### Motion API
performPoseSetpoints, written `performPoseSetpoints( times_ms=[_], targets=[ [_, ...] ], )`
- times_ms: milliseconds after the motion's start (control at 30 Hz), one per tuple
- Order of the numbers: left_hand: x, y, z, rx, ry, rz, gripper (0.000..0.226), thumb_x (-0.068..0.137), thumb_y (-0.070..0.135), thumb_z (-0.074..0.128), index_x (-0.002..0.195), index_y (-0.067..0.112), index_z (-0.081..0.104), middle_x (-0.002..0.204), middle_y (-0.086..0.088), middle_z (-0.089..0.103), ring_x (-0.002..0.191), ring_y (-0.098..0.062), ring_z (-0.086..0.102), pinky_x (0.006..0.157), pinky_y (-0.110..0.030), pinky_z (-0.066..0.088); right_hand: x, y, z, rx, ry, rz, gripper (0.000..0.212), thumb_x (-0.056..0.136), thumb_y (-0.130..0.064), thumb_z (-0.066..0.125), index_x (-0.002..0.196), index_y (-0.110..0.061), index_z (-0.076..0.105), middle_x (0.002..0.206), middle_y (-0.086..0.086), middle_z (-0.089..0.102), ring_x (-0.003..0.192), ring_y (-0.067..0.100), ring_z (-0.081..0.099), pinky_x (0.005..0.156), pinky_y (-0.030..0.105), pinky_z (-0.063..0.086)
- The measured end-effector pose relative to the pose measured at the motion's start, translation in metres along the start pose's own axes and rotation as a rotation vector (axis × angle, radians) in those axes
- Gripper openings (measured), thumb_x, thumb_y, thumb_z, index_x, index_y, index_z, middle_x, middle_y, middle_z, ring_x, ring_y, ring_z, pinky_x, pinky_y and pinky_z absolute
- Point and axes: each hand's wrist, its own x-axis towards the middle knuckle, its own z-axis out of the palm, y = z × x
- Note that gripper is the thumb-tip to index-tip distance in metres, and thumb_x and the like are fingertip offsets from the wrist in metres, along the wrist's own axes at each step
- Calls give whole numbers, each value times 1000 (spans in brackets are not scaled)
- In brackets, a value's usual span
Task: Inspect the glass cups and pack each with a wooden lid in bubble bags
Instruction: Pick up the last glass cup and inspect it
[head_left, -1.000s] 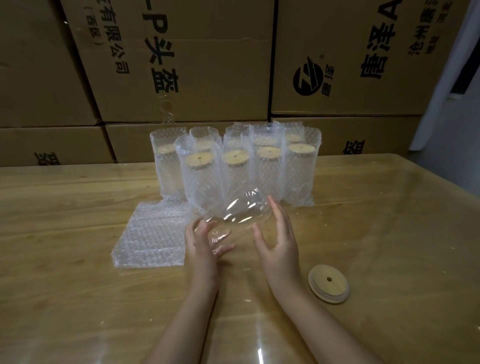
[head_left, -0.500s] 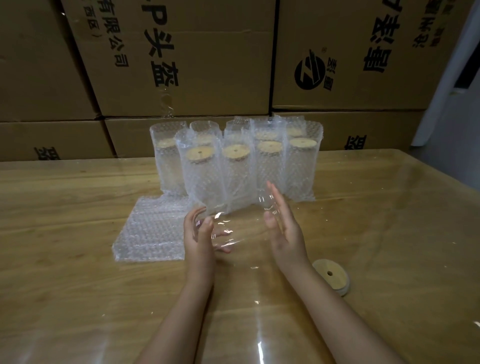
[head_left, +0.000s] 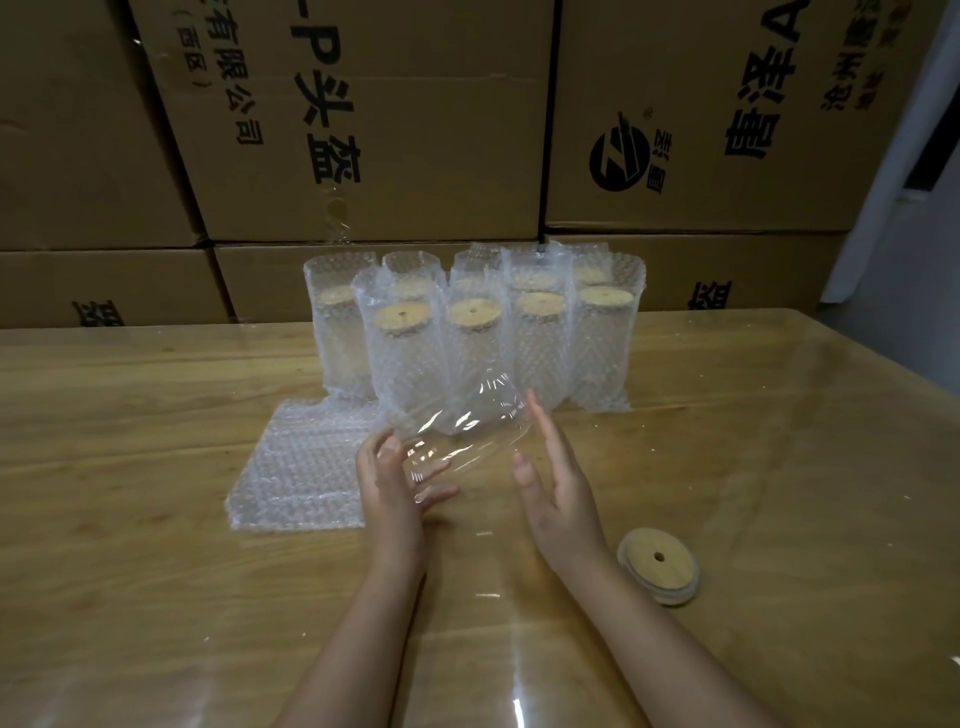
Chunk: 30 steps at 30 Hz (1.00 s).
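The big middle box (head_left: 415, 171) had black letters lying on their side: a "P", then "头盔". Smaller words near its left edge read "有限公司" and "(西区)". The big right box (head_left: 691, 62) had a round black sign (head_left: 621, 156), the words "唐泽" and an "A". Small words near its right edge were too blurry to read. The low left box (head_left: 119, 280) and the low right box (head_left: 753, 270) each showed "盔".

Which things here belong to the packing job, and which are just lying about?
Job: glass cup, held between left hand and right hand; loose wooden lid; flat bubble bags; packed cups behind.
Just there: cardboard boxes; table.
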Motion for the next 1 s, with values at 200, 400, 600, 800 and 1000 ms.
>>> performPoseSetpoints(
  times_ms=[200,400,600,800,1000],
  targets=[
    [-4,2,2,65,-6,69,51,68,58,55,113,34,50,124,-16,50,87,-20,68,51,-31,55,1,0,1,-85,43,-167,52,97,-30,40,146,-15,31,155,-5,28,144,11,24,115,24,22],
    [-12,3,3,189,-120,161,44,69,55,55,111,41,52,108,-2,58,76,-15,69,45,-27,51,8,-4,-8,-60,74,-135,49,97,-34,37,145,-24,32,153,-10,31,142,4,25,111,15,23],
    [-10,2,3,110,-161,47,49,67,57,55,109,33,56,101,-5,67,67,-24,70,40,-27,48,12,-7,-15,178,38,118,77,79,-75,42,144,-34,36,146,-30,33,132,-16,28,96,-1,27],
    [0,6,1,-45,-67,-131,45,72,53,47,107,27,59,102,-12,65,61,-23,69,39,-24,47,5,0,-5,101,-2,33,57,87,-64,41,126,-24,52,151,-15,33,139,-2,27,110,18,27],
    [2,12,-6,64,-98,-37,32,87,46,48,111,26,55,108,-14,64,64,-19,70,42,-25,49,7,-9,-8,107,8,83,27,83,-55,47,74,-33,62,149,-19,33,133,-10,31,96,0,26]
  ],
)
